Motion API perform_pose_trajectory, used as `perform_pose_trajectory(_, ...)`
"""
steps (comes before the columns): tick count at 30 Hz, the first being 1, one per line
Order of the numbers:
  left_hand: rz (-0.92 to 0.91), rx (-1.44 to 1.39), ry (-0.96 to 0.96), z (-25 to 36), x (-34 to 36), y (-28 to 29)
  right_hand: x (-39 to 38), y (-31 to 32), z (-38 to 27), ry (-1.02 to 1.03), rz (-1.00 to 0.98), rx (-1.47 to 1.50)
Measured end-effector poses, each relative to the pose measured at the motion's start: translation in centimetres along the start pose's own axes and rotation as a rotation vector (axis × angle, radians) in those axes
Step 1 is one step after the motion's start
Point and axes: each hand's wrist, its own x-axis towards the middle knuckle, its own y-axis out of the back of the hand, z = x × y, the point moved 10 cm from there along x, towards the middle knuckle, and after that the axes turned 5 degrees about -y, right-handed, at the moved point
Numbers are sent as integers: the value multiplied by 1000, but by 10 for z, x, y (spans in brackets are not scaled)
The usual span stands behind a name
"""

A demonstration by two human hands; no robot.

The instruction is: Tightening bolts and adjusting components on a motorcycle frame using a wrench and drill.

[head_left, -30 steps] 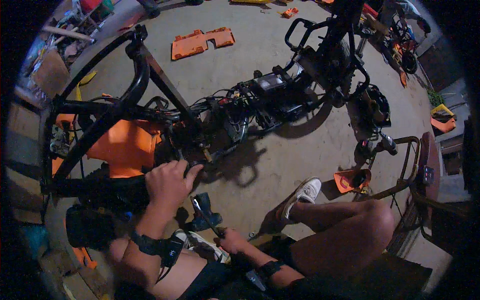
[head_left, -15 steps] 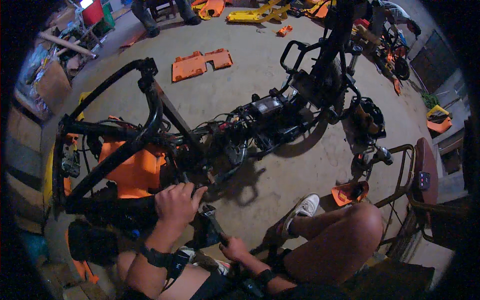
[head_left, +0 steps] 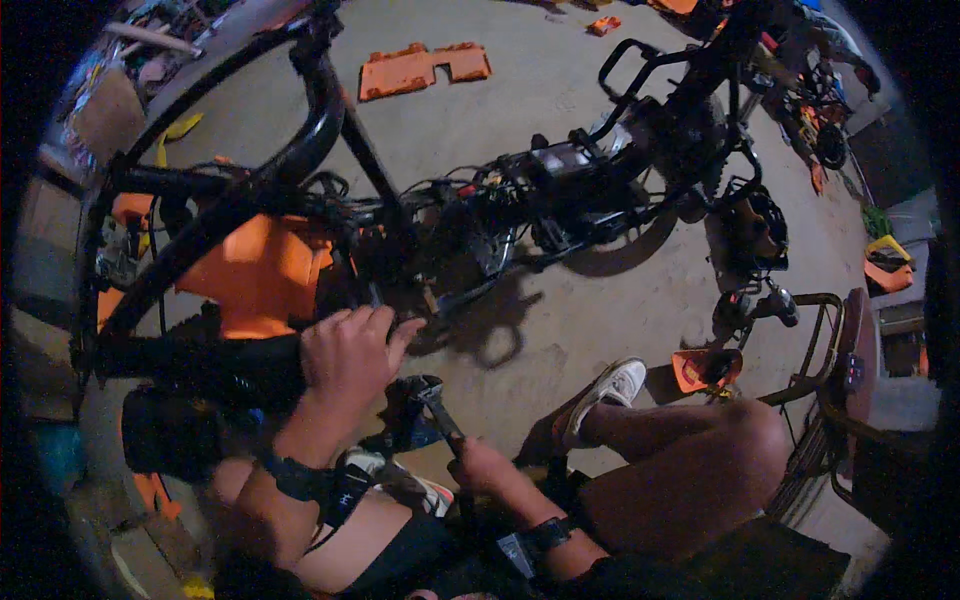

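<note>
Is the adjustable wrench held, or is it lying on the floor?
Held: the adjustable wrench has its handle inside the right hand.

We've got black all over the frame (head_left: 385, 185), loud orange on the big panel (head_left: 258, 275) and the flat notched panel (head_left: 420, 72), and a dull greyish floor (head_left: 575, 330). Our wrench (head_left: 440, 415) is plain dark grey, our left wrist strap (head_left: 298, 478) black. Right shoe (head_left: 626, 380)? White. We also spot a maroon seat (head_left: 858, 340) and one yellow piece (head_left: 886, 250) against an orange piece (head_left: 890, 280).
</note>
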Motion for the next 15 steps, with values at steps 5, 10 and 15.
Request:
perform_pose_trajectory(5, -58, 29, 51, -18, -10, 10, -4, -21, -1, 26, -25, -27)
perform_pose_trajectory(10, -76, -82, 99, -9, -3, -16, 4, -14, 36, -21, 62, -75)
perform_pose_trajectory(15, -94, 20, 114, -22, -10, 3, -2, -21, 3, 80, 50, -21)
